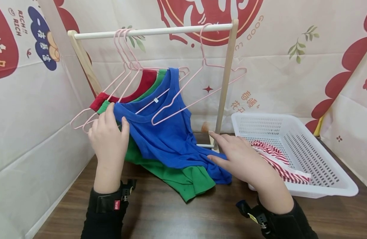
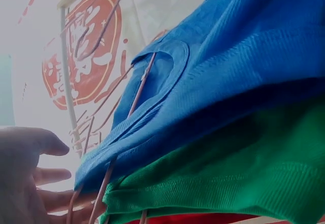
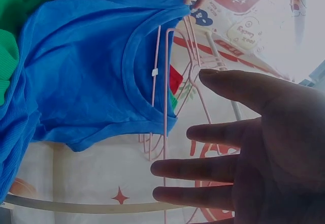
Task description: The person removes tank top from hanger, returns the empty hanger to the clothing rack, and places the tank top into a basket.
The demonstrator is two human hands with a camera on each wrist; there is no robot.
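three tank tops hang on pink wire hangers [image 1: 128, 71] from my wooden rack [image 1: 226, 83]: red [image 1: 143, 84], green [image 1: 183, 179] and, frontmost, blue [image 1: 168, 139]. my left hand [image 1: 107, 141] pinches the blue tank top's left shoulder between thumb and curled fingers. my right hand [image 1: 241, 157] lies spread, fingers straight, fingertips resting on the blue hem where it trails onto the dark wooden table [image 1: 171, 215]. a fourth pink hanger [image 1: 198, 84] hangs bare in front. just right of my hand, a white basket [image 1: 320, 162] holds a red-and-white striped garment [image 1: 278, 162].
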